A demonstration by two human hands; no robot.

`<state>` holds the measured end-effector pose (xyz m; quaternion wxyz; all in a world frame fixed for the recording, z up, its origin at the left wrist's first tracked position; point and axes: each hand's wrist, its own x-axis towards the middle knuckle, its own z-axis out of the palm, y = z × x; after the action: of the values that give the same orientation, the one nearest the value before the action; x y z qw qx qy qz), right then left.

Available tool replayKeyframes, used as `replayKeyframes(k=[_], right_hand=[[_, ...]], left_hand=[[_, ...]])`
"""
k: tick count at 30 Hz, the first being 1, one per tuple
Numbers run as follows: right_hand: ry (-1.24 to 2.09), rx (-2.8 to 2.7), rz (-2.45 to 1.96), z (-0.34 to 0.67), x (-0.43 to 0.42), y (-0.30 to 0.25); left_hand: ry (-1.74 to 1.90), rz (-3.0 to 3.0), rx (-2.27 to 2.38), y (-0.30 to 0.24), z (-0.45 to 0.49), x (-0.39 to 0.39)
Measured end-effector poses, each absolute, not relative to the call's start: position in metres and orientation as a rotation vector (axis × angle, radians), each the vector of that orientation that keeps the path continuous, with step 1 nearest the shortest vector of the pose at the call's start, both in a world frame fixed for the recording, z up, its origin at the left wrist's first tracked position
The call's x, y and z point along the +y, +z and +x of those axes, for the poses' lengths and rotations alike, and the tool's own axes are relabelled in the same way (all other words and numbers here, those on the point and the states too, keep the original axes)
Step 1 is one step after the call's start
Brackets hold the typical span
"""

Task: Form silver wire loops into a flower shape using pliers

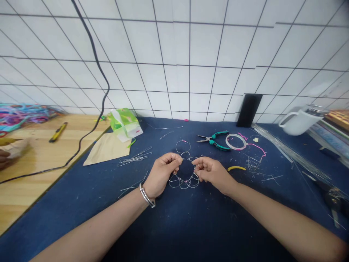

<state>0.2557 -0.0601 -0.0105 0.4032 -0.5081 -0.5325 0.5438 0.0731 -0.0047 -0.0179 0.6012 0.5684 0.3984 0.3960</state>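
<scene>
Between my hands is a wire ring frame [186, 181], a round loop with several smaller wire loops around it and bits of pink at its joins. My left hand [165, 168], with a silver bangle at the wrist, pinches its upper left side. On the upper right side, my right hand [209, 170] closes its fingers on the wire. A larger wire circle [183, 141] with a pink spot stands out beyond the far side of the frame. My fingers hide parts of the loops.
Teal-handled pliers [214, 140] lie beyond my right hand, near a coil with pink cord [236, 142]. Loose wires [136, 157] lie at left by a beige cloth [106, 148]. A white mug [301, 120] stands far right. Another person's hand [3, 157] shows at the left edge.
</scene>
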Motion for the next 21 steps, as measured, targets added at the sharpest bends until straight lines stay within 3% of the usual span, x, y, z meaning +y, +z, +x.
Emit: replayKeyframes(k=[21], right_hand=[[1.372,-1.371,-1.514,0.258,-0.060,-0.002]], left_hand=[[0.726,1.218,0.935,-0.008,0.070,-0.005]])
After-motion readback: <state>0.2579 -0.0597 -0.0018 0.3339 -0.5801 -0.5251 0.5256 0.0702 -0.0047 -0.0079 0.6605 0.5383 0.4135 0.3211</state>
